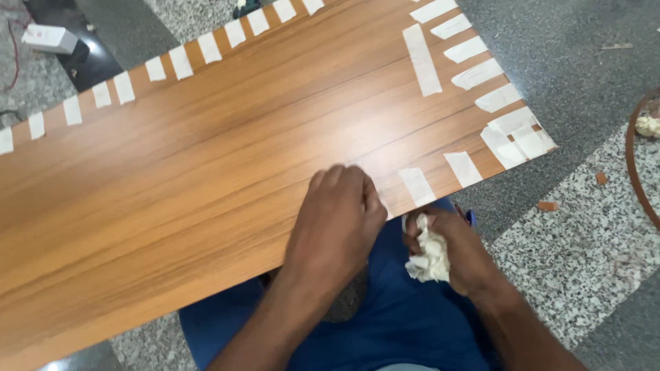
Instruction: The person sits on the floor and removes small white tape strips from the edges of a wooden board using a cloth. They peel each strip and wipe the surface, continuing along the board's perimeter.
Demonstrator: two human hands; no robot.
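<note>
- Masking tape strips (418,185) line the edges of a long wood-grain board (206,165), stuck across the rim in short white pieces along the far side, the right end and the near right corner.
- Left hand (338,218) lies palm down on the board's near edge, just left of the nearest strip, fingers curled together and pressed onto the surface; whether they pinch a bit of tape under them cannot be told.
- Right hand (450,251) sits just below the board's edge, beside the left hand, closed around a crumpled wad of white tape (430,255) that bulges out between the fingers.
- Blue trousers (385,323) of the person show under both forearms, with the board resting across the lap and reaching far to the left.
- One longer strip (421,60) lies lengthwise on the board near the right end, apart from the short ones at the rim.
- Several strips overlap in a cluster at the right corner (519,137).
- Speckled grey stone floor (584,254) with darker bands lies around the board.
- Small brown scraps (548,205) lie on the floor to the right, well apart from the hands.
- White box-shaped object (48,38) sits on the floor at the upper left, beyond the board.
</note>
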